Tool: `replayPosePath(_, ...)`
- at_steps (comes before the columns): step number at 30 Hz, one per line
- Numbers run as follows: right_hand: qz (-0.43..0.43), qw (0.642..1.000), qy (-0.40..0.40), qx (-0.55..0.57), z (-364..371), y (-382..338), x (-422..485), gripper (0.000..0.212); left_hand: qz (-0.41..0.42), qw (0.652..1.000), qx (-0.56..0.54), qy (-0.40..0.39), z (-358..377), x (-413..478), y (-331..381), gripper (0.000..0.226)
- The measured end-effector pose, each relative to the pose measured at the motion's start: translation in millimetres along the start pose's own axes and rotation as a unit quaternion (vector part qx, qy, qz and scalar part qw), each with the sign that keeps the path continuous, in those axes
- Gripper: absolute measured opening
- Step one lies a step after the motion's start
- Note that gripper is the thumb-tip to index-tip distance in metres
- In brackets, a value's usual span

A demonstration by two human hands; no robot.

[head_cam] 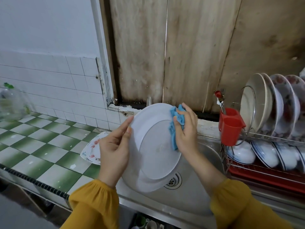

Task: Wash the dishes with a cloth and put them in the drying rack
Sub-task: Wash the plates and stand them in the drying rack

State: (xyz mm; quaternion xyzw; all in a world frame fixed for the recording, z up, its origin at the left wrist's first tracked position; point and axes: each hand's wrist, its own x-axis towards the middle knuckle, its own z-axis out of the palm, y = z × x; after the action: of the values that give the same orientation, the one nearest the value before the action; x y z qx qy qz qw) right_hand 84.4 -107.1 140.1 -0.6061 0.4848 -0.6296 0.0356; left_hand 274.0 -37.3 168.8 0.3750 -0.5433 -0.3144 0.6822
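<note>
Two grips, left hand (113,146) clasping plate (155,151), right hand (185,129) pinching cloth (172,131) (drain (174,181) half hidden)

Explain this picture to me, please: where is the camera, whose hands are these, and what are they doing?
No machine here: a person wears one camera on the head, looking forward and down, so both hands are their own. The left hand holds a white plate by its rim over the steel sink. The right hand grips a blue cloth against the plate's edge. A flowered plate lies on the green tiled counter. At the right, a drying rack holds plates and bowls.
</note>
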Motion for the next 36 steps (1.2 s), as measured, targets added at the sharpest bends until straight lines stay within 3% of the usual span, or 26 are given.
replayPosePath(4,-0.199,0.979,-0.046,-0.014,18,-39,-3,0.034,0.031,0.999,0.009,0.006,10,-3,2,0.026)
replayPosePath(6,-0.211,0.976,-0.046,-0.032,17,-37,-5,0.035,0.033,0.999,0.003,0.023,7,-3,4,0.031)
replayPosePath(7,-0.172,0.984,-0.029,-0.029,14,-32,-5,0.036,0.033,0.999,0.000,0.024,5,-4,6,0.033)
replayPosePath(10,0.069,0.994,0.061,0.054,5,-16,2,0.045,0.040,0.999,0.006,0.007,3,-6,7,0.035)
replayPosePath(12,0.119,0.987,0.099,0.054,7,-19,6,0.051,0.036,0.999,0.005,-0.013,7,-4,3,0.031)
replayPosePath(14,0.056,0.995,0.086,0.009,16,-34,1,0.055,0.027,0.999,0.002,-0.024,14,-1,-4,0.031)
replayPosePath(16,-0.074,0.996,0.001,-0.049,27,-52,-19,0.055,0.009,1.000,-0.006,-0.011,20,4,-8,0.035)
replayPosePath(18,-0.214,0.965,-0.112,-0.105,31,-54,-42,0.053,-0.019,0.999,-0.042,0.026,20,9,-10,0.035)
replayPosePath(20,-0.281,0.935,-0.158,-0.151,22,-35,-44,0.052,-0.056,0.993,-0.086,0.059,12,16,-14,0.030)
replayPosePath(22,-0.230,0.953,-0.121,-0.155,14,-7,-30,0.048,-0.073,0.989,-0.107,0.068,2,21,-17,0.026)
replayPosePath(24,-0.083,0.989,-0.041,-0.113,9,8,-7,0.048,-0.066,0.991,-0.105,0.058,0,21,-17,0.023)
replayPosePath(26,0.035,0.996,0.013,-0.081,15,1,10,0.048,-0.055,0.993,-0.097,0.047,7,18,-16,0.024)
replayPosePath(27,0.039,0.996,0.017,-0.084,21,-8,12,0.049,-0.049,0.994,-0.090,0.044,12,18,-16,0.023)
replayPosePath(30,-0.131,0.983,-0.070,-0.105,33,-30,-16,0.052,-0.047,0.996,-0.075,0.032,18,19,-16,0.028)
replayPosePath(33,-0.359,0.900,-0.163,-0.185,21,-6,-47,0.047,-0.054,0.994,-0.087,0.044,10,23,-15,0.028)
replayPosePath(34,-0.367,0.894,-0.164,-0.201,16,8,-45,0.046,-0.059,0.993,-0.092,0.051,6,25,-15,0.028)
replayPosePath(36,-0.247,0.945,-0.123,-0.174,9,25,-30,0.048,-0.056,0.993,-0.089,0.048,1,27,-15,0.028)
